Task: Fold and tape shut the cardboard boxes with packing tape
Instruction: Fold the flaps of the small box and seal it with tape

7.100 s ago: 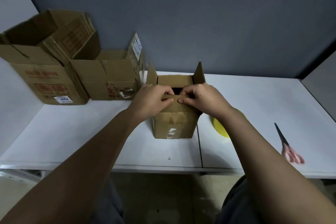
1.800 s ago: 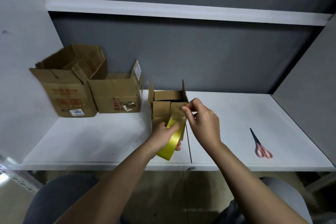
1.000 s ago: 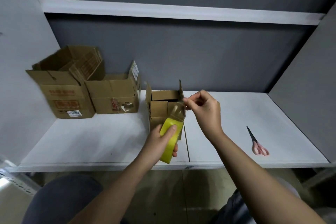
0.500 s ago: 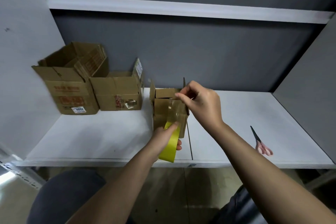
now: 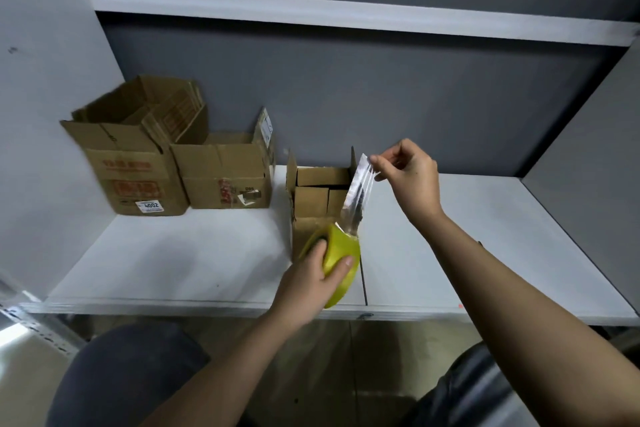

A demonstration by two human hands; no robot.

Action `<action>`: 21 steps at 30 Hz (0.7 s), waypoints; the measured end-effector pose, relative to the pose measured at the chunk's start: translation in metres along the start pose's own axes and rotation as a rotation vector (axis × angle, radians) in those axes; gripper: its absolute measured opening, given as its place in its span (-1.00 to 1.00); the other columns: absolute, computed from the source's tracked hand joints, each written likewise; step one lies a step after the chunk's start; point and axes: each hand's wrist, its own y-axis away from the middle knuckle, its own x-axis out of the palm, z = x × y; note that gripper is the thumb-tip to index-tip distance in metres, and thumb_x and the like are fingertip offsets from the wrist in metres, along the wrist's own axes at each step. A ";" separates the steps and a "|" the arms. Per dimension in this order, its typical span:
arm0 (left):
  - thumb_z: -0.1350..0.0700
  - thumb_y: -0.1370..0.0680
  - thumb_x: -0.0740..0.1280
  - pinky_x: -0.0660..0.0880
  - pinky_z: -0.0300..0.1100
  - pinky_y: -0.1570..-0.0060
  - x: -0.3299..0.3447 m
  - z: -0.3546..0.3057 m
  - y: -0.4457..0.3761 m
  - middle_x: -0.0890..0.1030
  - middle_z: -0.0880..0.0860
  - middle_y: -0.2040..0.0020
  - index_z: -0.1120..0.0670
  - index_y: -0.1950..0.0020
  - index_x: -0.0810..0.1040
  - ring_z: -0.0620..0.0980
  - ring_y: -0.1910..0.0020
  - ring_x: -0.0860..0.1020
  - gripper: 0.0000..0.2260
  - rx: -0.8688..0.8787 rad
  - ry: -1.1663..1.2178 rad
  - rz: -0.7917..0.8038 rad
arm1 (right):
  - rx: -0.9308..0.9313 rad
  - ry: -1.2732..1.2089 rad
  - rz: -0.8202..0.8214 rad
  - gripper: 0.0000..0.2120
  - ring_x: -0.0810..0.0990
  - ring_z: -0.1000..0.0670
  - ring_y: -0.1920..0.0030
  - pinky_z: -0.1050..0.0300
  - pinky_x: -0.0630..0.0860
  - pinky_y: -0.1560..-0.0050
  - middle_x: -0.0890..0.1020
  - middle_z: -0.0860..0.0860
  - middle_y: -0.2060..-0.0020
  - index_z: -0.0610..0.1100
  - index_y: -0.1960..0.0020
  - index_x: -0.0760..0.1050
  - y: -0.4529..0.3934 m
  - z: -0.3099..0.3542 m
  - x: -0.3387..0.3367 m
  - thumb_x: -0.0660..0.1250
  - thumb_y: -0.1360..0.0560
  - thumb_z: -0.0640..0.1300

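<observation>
On the white table (image 5: 194,263), two open brown cardboard boxes (image 5: 221,177) sit at your left, a smaller brown cardboard box (image 5: 317,199) with two side flaps upright before you. Your left hand (image 5: 311,279) holds a closed grip around the yellow packing tape roll (image 5: 341,256). Your right hand (image 5: 408,177) pinches the clear tape strip (image 5: 356,198) stretched upward.

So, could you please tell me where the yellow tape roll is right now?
In the head view, the yellow tape roll sits low at centre, gripped by the left hand in front of the small cardboard box, near the shelf's front edge.
</observation>
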 end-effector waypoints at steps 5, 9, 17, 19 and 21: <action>-0.38 -0.44 0.19 0.58 0.11 0.07 -0.001 0.012 -0.016 0.64 0.07 0.16 -0.06 -0.02 0.47 0.11 0.20 0.63 -0.57 -0.213 0.232 -0.032 | -0.116 0.032 0.014 -0.78 0.65 0.03 0.25 -0.13 0.56 0.17 0.66 0.10 0.32 0.04 0.27 0.46 0.008 0.011 0.011 0.42 -0.39 0.13; -0.07 -0.60 0.23 0.53 -0.11 0.34 0.000 0.014 -0.025 0.57 0.17 0.37 0.18 -0.01 0.47 0.06 0.48 0.54 -0.70 -0.430 0.638 0.026 | -0.187 0.007 -0.003 -0.79 0.64 0.07 0.25 -0.11 0.56 0.17 0.65 0.13 0.33 0.05 0.27 0.47 0.012 0.022 0.019 0.43 -0.41 0.11; -0.06 -0.61 0.22 0.54 -0.22 0.38 -0.006 0.019 -0.039 0.58 0.15 0.35 0.19 0.01 0.52 0.00 0.50 0.56 -0.69 -0.511 0.752 0.033 | -0.352 0.107 -0.009 -0.69 0.61 0.08 0.28 -0.07 0.54 0.26 0.64 0.14 0.33 -0.05 0.20 0.55 0.017 0.025 0.032 0.35 -0.42 0.21; -0.08 -0.60 0.22 0.55 -0.21 0.35 -0.006 0.021 -0.042 0.59 0.15 0.34 0.18 0.01 0.52 0.01 0.47 0.57 -0.68 -0.514 0.738 0.045 | -0.336 0.082 -0.038 -0.74 0.61 0.10 0.29 -0.07 0.54 0.25 0.62 0.17 0.34 -0.04 0.22 0.54 0.015 0.026 0.033 0.40 -0.43 0.15; -0.12 -0.59 0.23 0.56 -0.20 0.33 -0.005 0.022 -0.044 0.60 0.18 0.29 0.18 0.02 0.52 0.03 0.43 0.58 -0.66 -0.509 0.712 0.072 | -0.306 0.048 -0.073 -0.79 0.60 0.13 0.29 -0.05 0.55 0.22 0.62 0.19 0.35 -0.03 0.24 0.53 0.012 0.029 0.033 0.45 -0.43 0.07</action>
